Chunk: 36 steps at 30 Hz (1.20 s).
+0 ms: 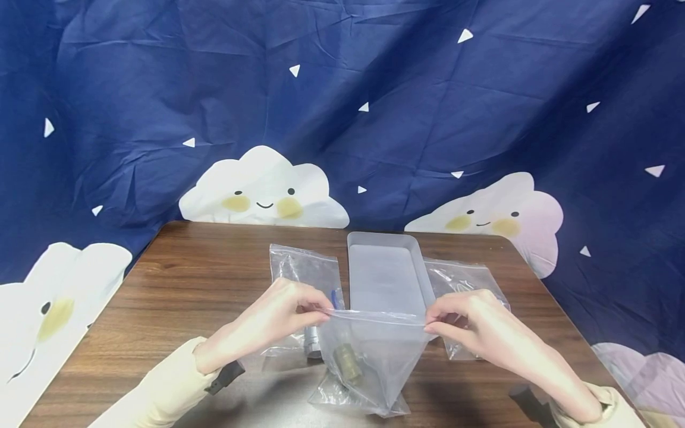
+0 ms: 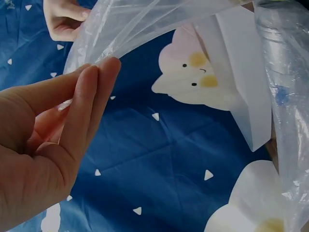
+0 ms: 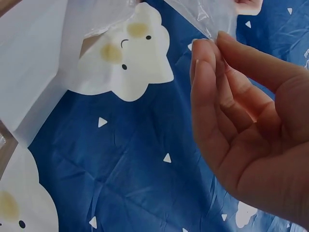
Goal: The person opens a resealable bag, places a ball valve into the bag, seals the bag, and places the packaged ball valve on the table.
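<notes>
A clear zip bag (image 1: 382,351) hangs between the two hands in the head view, its top edge stretched out. My left hand (image 1: 291,306) pinches one top corner between thumb and fingers. At the opposite corner, my right hand (image 1: 471,315) pinches the rim the same way. Low behind or inside the bag shows a greenish-brown cylindrical object (image 1: 348,364); which of the two I cannot tell. Both wrist views show fingertips together on the film, the left hand (image 2: 63,121) at one end and the right hand (image 3: 246,106) at the other.
Behind the held bag lies a shallow whitish tray (image 1: 384,270). Left of it is another clear bag (image 1: 305,264) with a grey cylindrical item (image 1: 312,342) by its lower end. A further clear bag (image 1: 471,276) lies right of the tray on the wooden table (image 1: 214,267).
</notes>
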Motion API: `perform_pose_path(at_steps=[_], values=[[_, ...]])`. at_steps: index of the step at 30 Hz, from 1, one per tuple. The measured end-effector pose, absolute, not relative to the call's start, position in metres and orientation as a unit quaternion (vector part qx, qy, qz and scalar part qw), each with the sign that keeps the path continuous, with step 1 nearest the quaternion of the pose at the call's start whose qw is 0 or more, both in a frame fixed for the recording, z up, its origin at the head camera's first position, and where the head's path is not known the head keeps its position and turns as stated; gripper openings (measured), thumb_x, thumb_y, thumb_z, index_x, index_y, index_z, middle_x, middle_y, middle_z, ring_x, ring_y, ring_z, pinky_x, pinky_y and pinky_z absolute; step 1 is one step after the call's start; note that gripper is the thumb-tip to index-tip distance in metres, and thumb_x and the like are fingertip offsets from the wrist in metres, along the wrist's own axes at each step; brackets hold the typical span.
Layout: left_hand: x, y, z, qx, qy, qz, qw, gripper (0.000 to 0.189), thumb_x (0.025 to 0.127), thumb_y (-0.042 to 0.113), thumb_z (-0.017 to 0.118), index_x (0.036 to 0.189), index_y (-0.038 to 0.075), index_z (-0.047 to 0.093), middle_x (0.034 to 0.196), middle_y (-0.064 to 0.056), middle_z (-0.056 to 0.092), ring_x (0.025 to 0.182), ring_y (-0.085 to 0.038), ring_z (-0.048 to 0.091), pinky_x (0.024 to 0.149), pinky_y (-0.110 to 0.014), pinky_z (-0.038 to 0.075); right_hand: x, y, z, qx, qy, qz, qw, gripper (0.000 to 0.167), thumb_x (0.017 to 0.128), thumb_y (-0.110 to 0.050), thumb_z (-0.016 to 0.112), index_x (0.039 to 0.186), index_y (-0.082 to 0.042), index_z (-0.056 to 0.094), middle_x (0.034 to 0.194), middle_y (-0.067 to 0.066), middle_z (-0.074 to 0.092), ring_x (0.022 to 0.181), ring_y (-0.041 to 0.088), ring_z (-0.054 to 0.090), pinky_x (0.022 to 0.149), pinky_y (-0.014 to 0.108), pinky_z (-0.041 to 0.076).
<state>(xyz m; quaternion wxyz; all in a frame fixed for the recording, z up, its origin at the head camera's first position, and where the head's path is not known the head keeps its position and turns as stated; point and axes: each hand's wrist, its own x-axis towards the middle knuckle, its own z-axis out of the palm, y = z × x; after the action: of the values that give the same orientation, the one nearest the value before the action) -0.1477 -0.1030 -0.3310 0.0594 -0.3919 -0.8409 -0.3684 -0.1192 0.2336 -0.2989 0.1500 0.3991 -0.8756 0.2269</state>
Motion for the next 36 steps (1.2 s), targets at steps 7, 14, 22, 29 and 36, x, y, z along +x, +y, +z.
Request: perform_pose_path(at_steps=[7, 14, 22, 29, 36], values=[[-0.146, -0.103, -0.327, -0.436, -0.799, -0.403, 0.094, 0.007, 0.087, 0.012, 0.075, 0.093, 0.016, 0.076, 0.088, 0.006, 0.071, 0.078, 0.001, 0.064, 0.071, -0.016, 0.056, -0.117, 0.238, -0.292, 0.387, -0.867, 0.259, 0.176, 0.021, 0.078, -0.009, 0.082, 0.086, -0.025, 0.071, 0.079, -0.018, 0.069, 0.07, -0.009, 0.061, 0.065, 0.006, 0.049], [-0.141, -0.102, -0.315, -0.433, -0.786, -0.425, 0.116, 0.007, 0.09, 0.014, 0.071, 0.097, 0.017, 0.073, 0.089, 0.007, 0.07, 0.079, 0.001, 0.063, 0.072, -0.018, 0.055, -0.114, 0.242, -0.279, 0.365, -0.868, 0.258, 0.215, 0.037, 0.07, -0.002, 0.084, 0.087, -0.031, 0.069, 0.078, -0.02, 0.067, 0.072, -0.01, 0.06, 0.066, 0.007, 0.048], [-0.143, -0.105, -0.307, -0.392, -0.796, -0.442, 0.129, 0.009, 0.086, 0.013, 0.076, 0.093, 0.017, 0.073, 0.086, 0.008, 0.071, 0.077, 0.001, 0.064, 0.073, -0.019, 0.057, -0.113, 0.241, -0.275, 0.353, -0.87, 0.257, 0.229, 0.037, 0.071, -0.002, 0.084, 0.087, -0.031, 0.068, 0.079, -0.021, 0.066, 0.072, -0.009, 0.059, 0.067, 0.008, 0.049], [-0.148, -0.111, -0.308, -0.326, -0.813, -0.468, 0.116, 0.011, 0.083, 0.015, 0.079, 0.085, 0.022, 0.071, 0.084, 0.01, 0.07, 0.077, -0.002, 0.065, 0.073, -0.021, 0.058, -0.116, 0.24, -0.278, 0.34, -0.872, 0.254, 0.243, 0.033, 0.073, -0.001, 0.083, 0.088, -0.027, 0.069, 0.082, -0.02, 0.065, 0.073, -0.008, 0.059, 0.068, 0.008, 0.049], [-0.148, -0.109, -0.31, -0.319, -0.809, -0.483, 0.1, 0.006, 0.087, 0.02, 0.075, 0.089, 0.014, 0.073, 0.086, 0.007, 0.071, 0.08, -0.003, 0.068, 0.076, -0.023, 0.06, -0.118, 0.239, -0.281, 0.308, -0.875, 0.276, 0.252, 0.034, 0.073, 0.001, 0.083, 0.086, -0.027, 0.069, 0.079, -0.016, 0.067, 0.072, -0.006, 0.06, 0.069, 0.007, 0.05]])
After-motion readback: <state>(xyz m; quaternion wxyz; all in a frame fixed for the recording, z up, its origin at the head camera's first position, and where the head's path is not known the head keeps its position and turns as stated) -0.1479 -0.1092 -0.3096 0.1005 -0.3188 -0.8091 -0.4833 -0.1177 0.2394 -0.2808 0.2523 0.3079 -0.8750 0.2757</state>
